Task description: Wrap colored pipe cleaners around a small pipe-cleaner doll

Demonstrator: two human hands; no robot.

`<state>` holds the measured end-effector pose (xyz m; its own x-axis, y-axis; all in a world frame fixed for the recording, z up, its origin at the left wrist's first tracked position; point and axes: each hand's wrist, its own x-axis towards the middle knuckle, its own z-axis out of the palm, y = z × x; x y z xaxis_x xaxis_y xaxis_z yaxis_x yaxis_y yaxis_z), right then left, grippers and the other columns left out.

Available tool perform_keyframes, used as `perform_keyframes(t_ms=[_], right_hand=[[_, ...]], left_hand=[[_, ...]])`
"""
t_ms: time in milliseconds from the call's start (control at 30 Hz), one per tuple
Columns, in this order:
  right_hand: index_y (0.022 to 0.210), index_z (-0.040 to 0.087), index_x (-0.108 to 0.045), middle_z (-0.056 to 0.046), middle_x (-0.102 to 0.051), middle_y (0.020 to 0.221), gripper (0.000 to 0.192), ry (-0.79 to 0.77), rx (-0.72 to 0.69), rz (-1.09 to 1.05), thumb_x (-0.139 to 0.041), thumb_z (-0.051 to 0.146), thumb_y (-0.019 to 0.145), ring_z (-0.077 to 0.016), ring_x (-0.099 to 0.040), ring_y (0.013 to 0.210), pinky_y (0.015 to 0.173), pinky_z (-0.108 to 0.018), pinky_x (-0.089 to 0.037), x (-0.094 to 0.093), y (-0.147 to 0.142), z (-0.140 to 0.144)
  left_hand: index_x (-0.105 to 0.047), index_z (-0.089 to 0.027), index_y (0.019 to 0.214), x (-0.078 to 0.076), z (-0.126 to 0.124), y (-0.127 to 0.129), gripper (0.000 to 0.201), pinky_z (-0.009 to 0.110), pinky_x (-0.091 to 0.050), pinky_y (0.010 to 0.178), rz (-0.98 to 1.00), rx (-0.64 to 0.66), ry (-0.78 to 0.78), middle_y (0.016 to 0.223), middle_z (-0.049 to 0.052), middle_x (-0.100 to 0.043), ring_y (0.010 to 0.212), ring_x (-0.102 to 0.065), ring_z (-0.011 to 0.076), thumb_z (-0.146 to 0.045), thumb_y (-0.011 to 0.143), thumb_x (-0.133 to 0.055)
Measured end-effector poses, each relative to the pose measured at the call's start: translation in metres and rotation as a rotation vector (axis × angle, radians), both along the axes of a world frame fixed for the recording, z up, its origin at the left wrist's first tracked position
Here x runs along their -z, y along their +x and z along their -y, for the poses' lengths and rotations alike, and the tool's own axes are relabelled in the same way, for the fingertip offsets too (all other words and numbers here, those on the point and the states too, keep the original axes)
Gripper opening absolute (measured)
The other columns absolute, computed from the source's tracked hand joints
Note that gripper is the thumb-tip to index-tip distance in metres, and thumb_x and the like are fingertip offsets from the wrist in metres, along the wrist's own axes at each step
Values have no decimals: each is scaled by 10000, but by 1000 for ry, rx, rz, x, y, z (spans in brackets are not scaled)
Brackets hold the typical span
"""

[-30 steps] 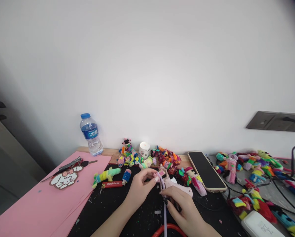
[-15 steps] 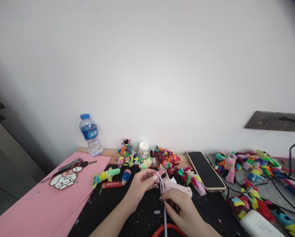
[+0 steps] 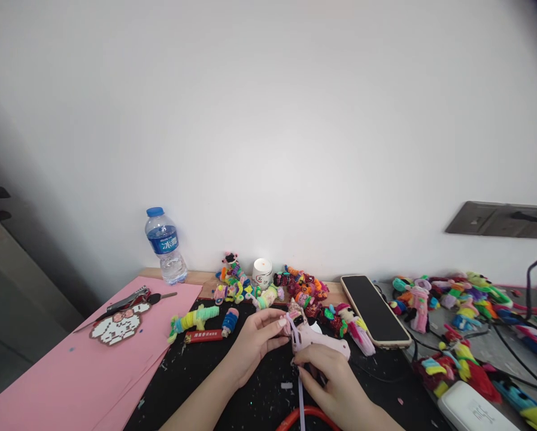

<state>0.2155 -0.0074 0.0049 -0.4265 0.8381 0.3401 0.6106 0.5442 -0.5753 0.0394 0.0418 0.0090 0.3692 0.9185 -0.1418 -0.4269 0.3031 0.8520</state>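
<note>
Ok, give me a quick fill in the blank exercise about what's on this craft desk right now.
1. The water bottle has a ____ cap.
2. The phone lies with its dark screen facing ____.
3. The right hand rests on a pink ____ gun.
4. The pixel-bead figure lies on ____ paper.

Missing words: blue; up; glue; pink

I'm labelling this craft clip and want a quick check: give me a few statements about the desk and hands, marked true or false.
1. The right hand grips a pink glue gun. True.
2. The water bottle lies on its side. False: it stands upright.
3. The phone lies screen up, right of the hands. True.
4. The left hand holds the phone. False: it pinches a small pink piece at the gun's tip.
</note>
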Motion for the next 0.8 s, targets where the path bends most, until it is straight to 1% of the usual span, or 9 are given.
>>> perform_keyframes(t_ms=[200,400,567,800], right_hand=[[862,186,-602,-23,-626,740,160,-19,-1,10,-472,112,805,-140,-557,632,580,-228,-432,1,0,0],[850,176,-601,-23,-615,716,158,-23,1,19,-459,120,813,-140,-551,621,575,-230,-429,2,1,0],[853,181,-598,-18,-615,717,158,-35,4,21,-462,116,808,-136,-551,618,572,-226,-429,3,0,0],[850,191,-593,-12,-612,712,158,-21,8,22,-469,107,799,-133,-543,603,557,-222,-422,4,1,-1]], left_hand=[[-682,-186,841,-1,0,-1,158,279,-488,725,11,15,-11,766,36,-638,735,-595,149,-279,713,-691],[-684,-185,857,-1,-1,-1,162,255,-484,687,17,36,-16,763,34,-633,712,-581,134,-271,719,-689],[-696,-201,834,-2,0,-1,153,264,-483,658,17,44,-19,736,25,-610,649,-531,120,-274,700,-703],[-687,-204,842,-3,1,-2,160,268,-471,631,6,69,-15,734,23,-583,613,-493,113,-294,710,-688]])
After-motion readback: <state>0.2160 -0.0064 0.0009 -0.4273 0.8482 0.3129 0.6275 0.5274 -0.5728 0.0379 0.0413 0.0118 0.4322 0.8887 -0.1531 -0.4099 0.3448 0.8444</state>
